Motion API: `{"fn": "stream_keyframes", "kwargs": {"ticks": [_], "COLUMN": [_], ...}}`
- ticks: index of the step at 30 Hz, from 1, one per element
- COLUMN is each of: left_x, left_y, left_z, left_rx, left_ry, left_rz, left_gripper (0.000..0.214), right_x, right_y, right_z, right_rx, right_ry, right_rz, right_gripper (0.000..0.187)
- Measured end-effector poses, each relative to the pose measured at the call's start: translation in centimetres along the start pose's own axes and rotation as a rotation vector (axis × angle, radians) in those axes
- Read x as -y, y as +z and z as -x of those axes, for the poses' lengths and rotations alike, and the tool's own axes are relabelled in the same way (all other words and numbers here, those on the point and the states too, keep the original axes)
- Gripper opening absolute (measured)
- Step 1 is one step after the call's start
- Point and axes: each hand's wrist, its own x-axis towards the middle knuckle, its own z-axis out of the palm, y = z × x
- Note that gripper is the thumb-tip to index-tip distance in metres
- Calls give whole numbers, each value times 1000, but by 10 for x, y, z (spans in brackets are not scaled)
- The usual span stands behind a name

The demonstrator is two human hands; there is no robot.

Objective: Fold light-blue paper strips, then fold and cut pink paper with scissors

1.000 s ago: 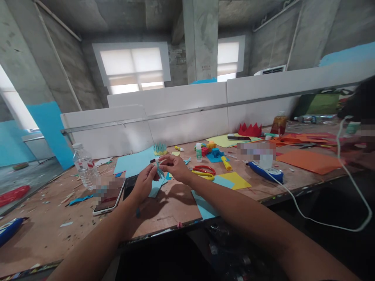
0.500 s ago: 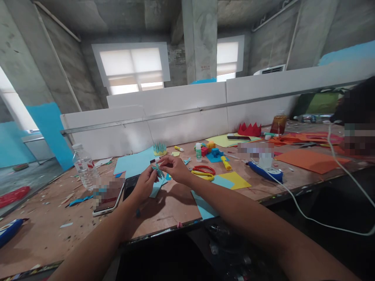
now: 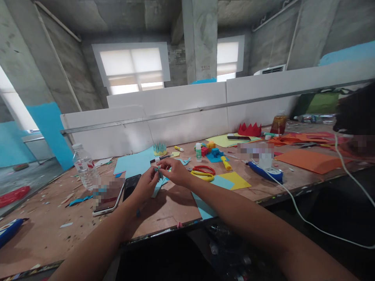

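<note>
A small piece of light blue paper [image 3: 160,174] is pinched between my two hands above the table. My left hand [image 3: 149,180] grips it from the left, and the fingers of my right hand [image 3: 175,171] close on it from the right. Fingers hide much of its shape. Just right of my right hand lie scissors [image 3: 202,176] with red and yellow handles. A sheet of light blue paper [image 3: 134,162] spreads behind my hands. On it, near the far edge, stands a small blue-and-yellow paper crown [image 3: 159,149].
Left of my hands are a phone [image 3: 108,199], a dark phone [image 3: 131,185] and a plastic bottle [image 3: 84,168]. A glue stick [image 3: 199,152], a yellow tube [image 3: 225,163] and a blue hot-glue gun [image 3: 265,171] with a white cord lie rightward. Another person's head [image 3: 356,109] is at far right.
My fingers have shifted round the light blue paper, which now shows less and hangs lower between them. The person at the far right and the white cord have moved slightly.
</note>
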Motion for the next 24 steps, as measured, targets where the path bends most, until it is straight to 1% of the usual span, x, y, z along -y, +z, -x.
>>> {"fn": "stream_keyframes", "kwargs": {"ticks": [6,12,18,24], "left_x": [-3,3,3,-1], "left_y": [0,-1,-2,-1], "left_z": [1,0,-1,1], "left_rx": [37,8,-9,-9], "left_ry": [32,26,13,22], "left_rz": [28,5,-44,-116], "left_gripper": [15,18,19,20], "right_x": [0,-1,-4,-7], "right_y": [-2,-1,1,4], "right_z": [0,0,0,1], "right_rx": [-9,-33,-20,1], "right_ry": [-29,-36,-26,23], "right_rz": [38,33,41,103], "right_gripper": [16,11,11,13]}}
